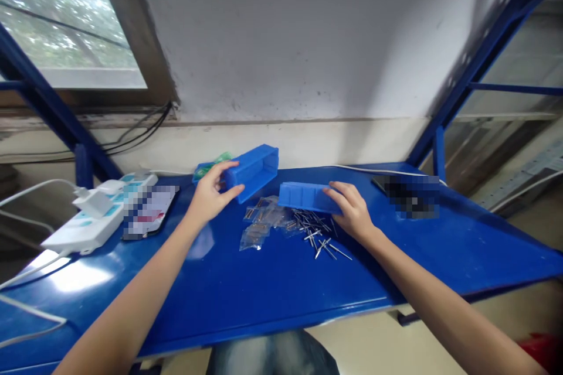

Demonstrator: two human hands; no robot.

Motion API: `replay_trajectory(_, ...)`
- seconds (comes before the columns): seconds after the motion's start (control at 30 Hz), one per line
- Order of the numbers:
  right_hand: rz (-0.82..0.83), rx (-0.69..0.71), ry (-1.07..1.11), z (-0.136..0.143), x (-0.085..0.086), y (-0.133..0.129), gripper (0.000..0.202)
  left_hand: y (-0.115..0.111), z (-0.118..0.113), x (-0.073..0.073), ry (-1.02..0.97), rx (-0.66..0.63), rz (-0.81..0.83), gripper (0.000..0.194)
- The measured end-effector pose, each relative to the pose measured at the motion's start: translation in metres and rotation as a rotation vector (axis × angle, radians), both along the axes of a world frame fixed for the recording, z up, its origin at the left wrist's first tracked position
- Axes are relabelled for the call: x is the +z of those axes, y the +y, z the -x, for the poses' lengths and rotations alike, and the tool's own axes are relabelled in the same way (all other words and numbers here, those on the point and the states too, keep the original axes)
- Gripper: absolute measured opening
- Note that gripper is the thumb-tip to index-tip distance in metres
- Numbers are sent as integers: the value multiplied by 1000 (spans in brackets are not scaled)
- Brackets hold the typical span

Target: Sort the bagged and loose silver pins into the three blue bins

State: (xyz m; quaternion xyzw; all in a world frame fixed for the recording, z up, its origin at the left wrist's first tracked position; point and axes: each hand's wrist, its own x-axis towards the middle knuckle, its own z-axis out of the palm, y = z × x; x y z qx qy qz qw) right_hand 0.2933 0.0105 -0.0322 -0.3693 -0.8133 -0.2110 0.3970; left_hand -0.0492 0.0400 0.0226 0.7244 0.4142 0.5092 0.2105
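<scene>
My left hand [214, 190] grips one end of a blue plastic bin [253, 174], which is tilted on its side with its hollow facing me and to the right. A second blue bin [308, 195] is tipped over in my right hand [349, 208], its outer wall towards me. Just below that bin lies a loose heap of thin metal rivets [323, 240]. Small clear plastic bags [257, 231] with little metal parts inside lie left of the heap. Both hands are closed around the bins' ends. What is left inside the right bin is hidden.
Behind my left hand stands another blue bin [200, 171] with green plastic in it. A white power strip [94, 214] and a phone [152, 211] are at the left of the blue table [264, 293]. A blurred dark object [409, 196] lies at the right.
</scene>
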Motion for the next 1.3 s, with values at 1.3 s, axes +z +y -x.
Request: replay_trajectory(1.3,671,-180,659,-33,-25,130,90,40,26,-15,296,551,-271,31)
